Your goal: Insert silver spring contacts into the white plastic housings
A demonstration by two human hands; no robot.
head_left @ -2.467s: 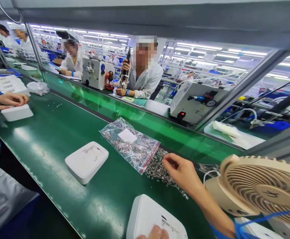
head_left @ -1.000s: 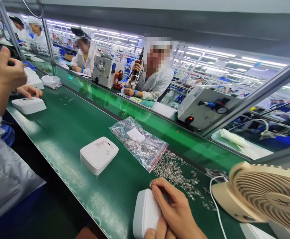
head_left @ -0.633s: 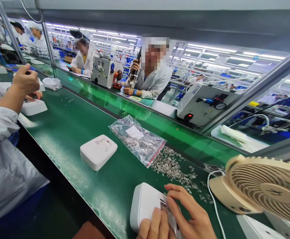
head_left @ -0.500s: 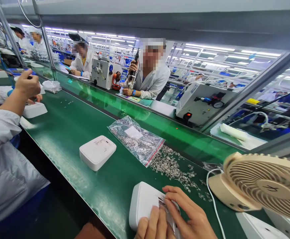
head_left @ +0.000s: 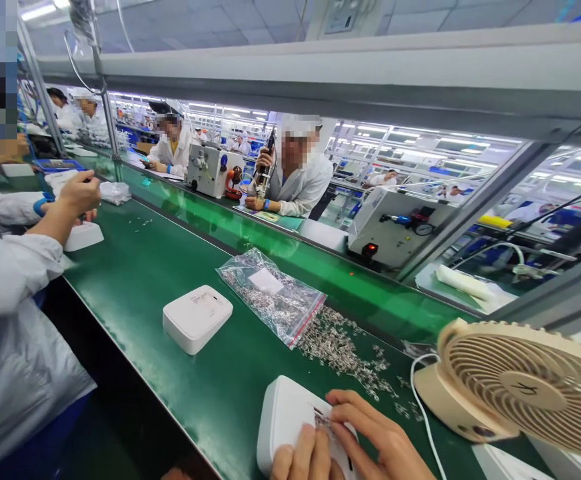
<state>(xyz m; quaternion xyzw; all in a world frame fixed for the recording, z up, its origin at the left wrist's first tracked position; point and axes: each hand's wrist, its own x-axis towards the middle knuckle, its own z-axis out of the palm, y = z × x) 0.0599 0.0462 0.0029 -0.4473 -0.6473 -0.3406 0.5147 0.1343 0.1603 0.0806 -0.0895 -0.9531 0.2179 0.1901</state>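
The box sits at the near edge of the table, with the left hand laid flat-fingered on its top and the right hand touching it, fingertips drawn together over a small dark opening. Loose screws and a fan crowd the right side, while bare table runs left toward a second box. The frame cuts off both hands, and whether the right one pinches anything is too small to tell.

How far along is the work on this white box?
Done: small metal parts lie tipped out beside the bag. In hand: left hand steadies the white box while right hand works at its top. Left: possibly the second white box on the belt.
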